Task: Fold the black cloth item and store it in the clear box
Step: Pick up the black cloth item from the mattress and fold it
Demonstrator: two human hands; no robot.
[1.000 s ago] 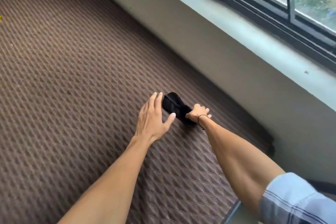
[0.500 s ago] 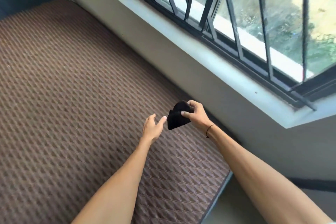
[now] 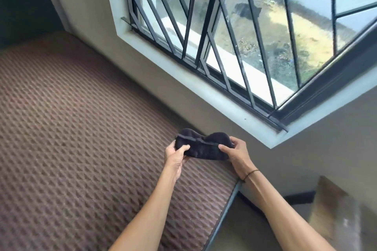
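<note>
Pinched at both ends, the small black cloth item hangs stretched in the air above the brown quilted mattress, the left hand nipping its left end and the right hand its right. To fold it neatly, bring the ends together with edges aligned. Half a second ago only the right hand held it, bunched. No clear box is in view.
</note>
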